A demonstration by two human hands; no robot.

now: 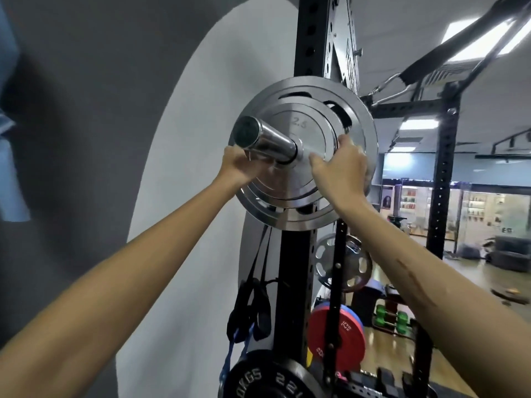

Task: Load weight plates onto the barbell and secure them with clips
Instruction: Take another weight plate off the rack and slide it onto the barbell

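Note:
The barbell's chrome sleeve (265, 137) points toward me at head height. On it sit stacked silver plates: a small one marked 2.5 (300, 130) in front of a larger slotted plate (359, 130). My left hand (237, 166) is curled under the sleeve, gripping it from below. My right hand (340, 165) lies against the right edge of the small plate, fingers wrapped over its rim. No clip is visible on the sleeve.
A black rack upright (309, 38) stands right behind the plates. Below hang black straps (253, 305), a silver plate (353, 265), a red plate (336, 337) and a black plate (258, 380). Green dumbbells (393, 318) rest on the floor at right. A grey wall is at left.

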